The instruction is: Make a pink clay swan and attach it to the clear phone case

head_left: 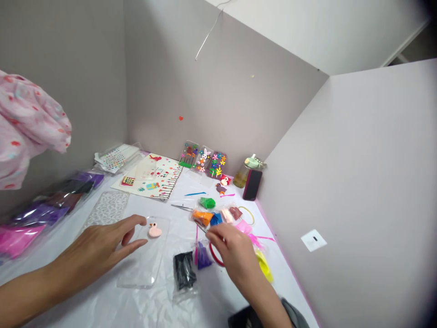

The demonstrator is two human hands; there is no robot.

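Note:
My left hand [112, 241] hovers over a clear phone case [138, 271], thumb and fingers apart with nothing between them. Just off those fingertips, a small pale pink clay duck [154, 230] with an orange beak lies on the upper part of the case. My right hand [232, 248] is closed in a pinch over the clay packets. What looks like a pair of scissors [216, 255] is at its fingers, a red handle loop below and a metal tip beyond; the hand hides the rest. Close by are orange clay [203, 217], blue clay [215, 220], purple clay [204, 256] and a black clay packet [184, 271].
Bagged clay [44, 212] lines the left edge. A textured clear sheet [107, 207] and a decorated spiral notebook [150, 177] lie farther back. Decorated cases [204, 159] lean on the wall beside a bottle [242, 173] and a phone [252, 185]. Yellow clay [263, 266] sits right.

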